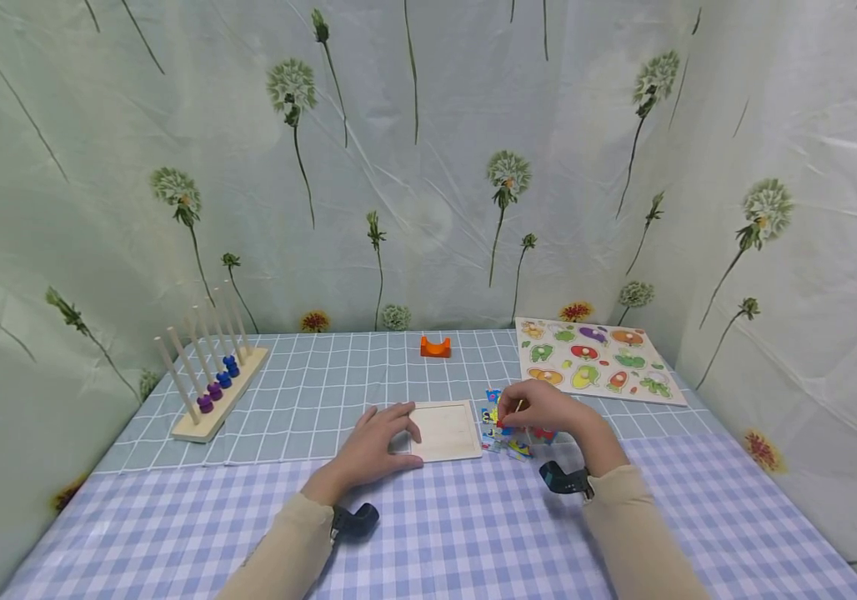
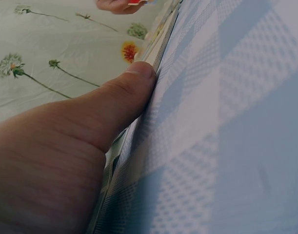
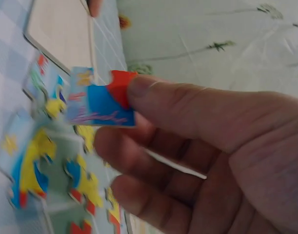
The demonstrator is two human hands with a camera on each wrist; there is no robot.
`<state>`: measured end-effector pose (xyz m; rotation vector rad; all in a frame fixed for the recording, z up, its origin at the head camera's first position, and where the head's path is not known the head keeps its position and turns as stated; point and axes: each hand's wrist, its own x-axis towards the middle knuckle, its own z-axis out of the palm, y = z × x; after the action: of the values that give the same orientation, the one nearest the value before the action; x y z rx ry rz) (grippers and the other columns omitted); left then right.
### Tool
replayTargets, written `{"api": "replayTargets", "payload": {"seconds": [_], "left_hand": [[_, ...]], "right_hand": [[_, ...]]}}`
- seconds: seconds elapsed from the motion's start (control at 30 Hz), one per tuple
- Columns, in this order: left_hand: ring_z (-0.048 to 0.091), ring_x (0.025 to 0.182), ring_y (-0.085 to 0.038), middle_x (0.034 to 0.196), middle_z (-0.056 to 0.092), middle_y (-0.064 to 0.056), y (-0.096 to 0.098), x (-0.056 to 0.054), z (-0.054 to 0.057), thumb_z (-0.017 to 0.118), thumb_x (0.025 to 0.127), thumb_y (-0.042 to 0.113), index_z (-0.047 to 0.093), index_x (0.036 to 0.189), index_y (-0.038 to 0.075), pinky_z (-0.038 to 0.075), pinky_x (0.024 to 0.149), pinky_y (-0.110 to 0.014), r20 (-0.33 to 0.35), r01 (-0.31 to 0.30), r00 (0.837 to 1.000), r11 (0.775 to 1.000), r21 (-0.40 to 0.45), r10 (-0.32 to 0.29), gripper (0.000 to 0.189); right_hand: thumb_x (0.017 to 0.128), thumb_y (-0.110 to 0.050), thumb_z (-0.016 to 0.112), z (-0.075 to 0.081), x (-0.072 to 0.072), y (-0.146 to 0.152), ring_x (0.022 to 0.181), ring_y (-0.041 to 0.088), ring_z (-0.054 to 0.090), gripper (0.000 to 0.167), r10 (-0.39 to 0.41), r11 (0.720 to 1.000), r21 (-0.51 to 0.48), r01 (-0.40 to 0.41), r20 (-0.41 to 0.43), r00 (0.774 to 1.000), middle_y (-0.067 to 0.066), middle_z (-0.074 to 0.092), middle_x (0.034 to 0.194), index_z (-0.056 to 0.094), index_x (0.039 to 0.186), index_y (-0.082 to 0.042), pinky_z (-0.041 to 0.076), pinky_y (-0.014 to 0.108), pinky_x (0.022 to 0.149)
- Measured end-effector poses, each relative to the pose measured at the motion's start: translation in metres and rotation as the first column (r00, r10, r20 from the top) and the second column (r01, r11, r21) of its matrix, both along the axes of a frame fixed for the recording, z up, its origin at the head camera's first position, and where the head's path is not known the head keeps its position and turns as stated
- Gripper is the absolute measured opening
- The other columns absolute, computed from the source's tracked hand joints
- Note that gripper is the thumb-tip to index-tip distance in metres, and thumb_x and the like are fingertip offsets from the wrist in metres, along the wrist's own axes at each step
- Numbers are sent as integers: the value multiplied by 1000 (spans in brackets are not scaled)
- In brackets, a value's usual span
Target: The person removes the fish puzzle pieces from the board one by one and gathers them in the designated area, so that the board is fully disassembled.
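Observation:
My right hand [image 1: 548, 407] pinches a jigsaw puzzle piece [image 3: 101, 105] between thumb and fingers. The piece is blue with a red patch at the thumb and a small yellow star near one corner. More loose puzzle pieces [image 3: 34, 163], blue, yellow and red, lie beneath and around that hand, just right of a shallow wooden puzzle tray [image 1: 445, 430]. At the tray's left side rests my left hand [image 1: 374, 446], fingers loosely bent at the far left corner. Its straight thumb [image 2: 124, 90] lies along the near left corner in the left wrist view.
A wooden peg stand [image 1: 222, 400] with purple and blue beads stands at the left. An orange curved block [image 1: 436, 347] sits at the back. A vegetable knob-puzzle board [image 1: 601, 360] lies at the back right. Floral curtains [image 1: 428, 167] enclose the table.

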<state>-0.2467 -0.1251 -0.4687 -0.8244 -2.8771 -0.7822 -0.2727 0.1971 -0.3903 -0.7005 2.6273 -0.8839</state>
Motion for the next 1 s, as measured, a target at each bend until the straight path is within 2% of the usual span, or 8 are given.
{"api": "replayTargets", "payload": {"seconds": [0.2,0.33,0.47,0.6,1.0], "left_hand": [[40,147,-27,155,47,-6,0,0,1,79,81,48,62,97,31,16,122,-64,-9,7,1000,1000,-5,-7,29],[39,148,-27,155,47,-6,0,-1,0,79,81,48,62,97,31,16,122,-65,-12,7,1000,1000,-8,-7,29],[39,148,-26,156,46,-5,0,-1,-1,78,81,49,62,97,32,15,123,-64,-11,1,1000,1000,-5,-1,28],[39,148,-27,155,47,-5,-1,-1,-1,79,81,49,62,97,32,15,123,-64,-13,2,1000,1000,1,-2,28],[41,147,-29,154,48,-7,-1,0,0,79,81,47,62,96,31,17,121,-66,-19,16,1000,1000,26,-16,28]], "right_hand": [[94,-13,68,4,1,20,68,21,61,6,-36,999,7,35,83,996,3,67,82,69,88,-11,56,35,64],[94,-14,68,5,1,32,69,18,61,7,-37,999,31,34,109,993,2,67,80,70,88,-10,54,31,62],[92,-16,71,4,2,40,67,13,55,7,-43,997,75,35,113,993,-2,66,76,72,87,-12,46,25,58],[89,-15,73,1,1,45,69,11,51,6,-43,994,103,29,130,991,-5,65,76,74,84,-12,43,23,61],[88,-13,74,-6,0,46,74,12,54,5,-56,993,114,33,199,978,-3,68,80,76,87,-9,47,26,70]]}}
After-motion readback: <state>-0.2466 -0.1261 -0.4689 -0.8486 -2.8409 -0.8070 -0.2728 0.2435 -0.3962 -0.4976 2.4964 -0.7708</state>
